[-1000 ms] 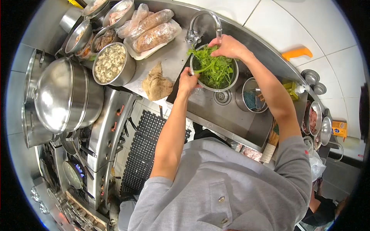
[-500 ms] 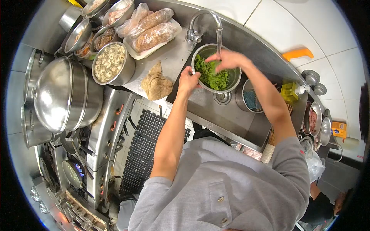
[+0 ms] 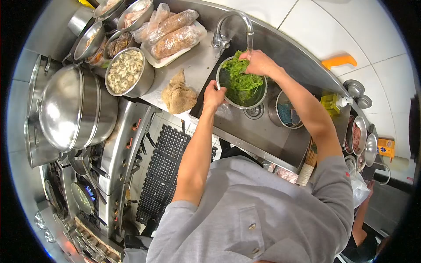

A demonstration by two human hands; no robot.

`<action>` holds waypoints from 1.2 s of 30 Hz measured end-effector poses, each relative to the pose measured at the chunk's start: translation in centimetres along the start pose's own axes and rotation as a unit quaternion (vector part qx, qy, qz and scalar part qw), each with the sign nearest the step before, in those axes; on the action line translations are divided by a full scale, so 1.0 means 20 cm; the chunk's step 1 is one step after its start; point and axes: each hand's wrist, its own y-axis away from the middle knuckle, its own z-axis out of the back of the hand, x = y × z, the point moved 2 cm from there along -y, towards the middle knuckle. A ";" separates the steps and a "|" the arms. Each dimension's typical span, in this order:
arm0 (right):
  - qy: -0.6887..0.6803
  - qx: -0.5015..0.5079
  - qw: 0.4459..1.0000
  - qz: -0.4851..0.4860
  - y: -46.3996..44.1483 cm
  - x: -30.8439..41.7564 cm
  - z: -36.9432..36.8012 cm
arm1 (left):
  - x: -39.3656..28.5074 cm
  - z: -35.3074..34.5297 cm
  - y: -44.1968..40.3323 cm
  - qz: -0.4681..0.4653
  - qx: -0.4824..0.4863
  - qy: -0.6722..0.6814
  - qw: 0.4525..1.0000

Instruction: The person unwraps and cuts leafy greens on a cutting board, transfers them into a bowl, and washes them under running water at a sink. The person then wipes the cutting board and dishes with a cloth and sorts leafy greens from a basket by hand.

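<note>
Big glossy white tiles with thin dark joints (image 3: 315,39) cover the wall upper right, and the left side's got smooth grey panelling (image 3: 48,30). White floor tiles (image 3: 166,117) sit partly under a black mat full of round holes (image 3: 164,171). Next to that is a stainless steel stove with red knobs (image 3: 116,153), one blue flame (image 3: 90,193) lit. Bright light, lots of shine off the metal.

Steel desk (image 3: 193,61), left of left hand (image 3: 214,95). Tan cloth (image 3: 179,95) nearest hand; pot of pale pieces (image 3: 143,83) farther left; white tray (image 3: 163,63) of wrapped rolls ahead-left. Sink floor (image 3: 263,136), right of hand: metal pot (image 3: 274,115).
</note>
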 end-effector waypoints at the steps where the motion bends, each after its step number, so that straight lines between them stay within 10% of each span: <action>1: -0.001 -0.008 1.000 0.013 0.01 0.03 0.06 | -0.01 0.00 0.00 0.003 -0.004 0.000 1.000; 11: -0.088 0.011 0.994 -0.055 0.08 0.16 0.29 | -0.05 0.02 0.02 0.018 0.010 0.120 0.993; 20: -0.023 0.049 0.995 0.078 0.06 0.08 0.22 | 0.03 0.00 -0.01 0.029 -0.004 0.068 0.997; 31: -0.434 0.002 0.901 -0.018 0.02 -0.01 0.02 | 0.01 -0.01 -0.03 0.022 0.017 0.042 0.999; 36: -0.019 0.062 0.991 0.119 -0.06 -0.11 -0.37 | -0.08 -0.03 0.02 0.007 0.024 0.076 0.997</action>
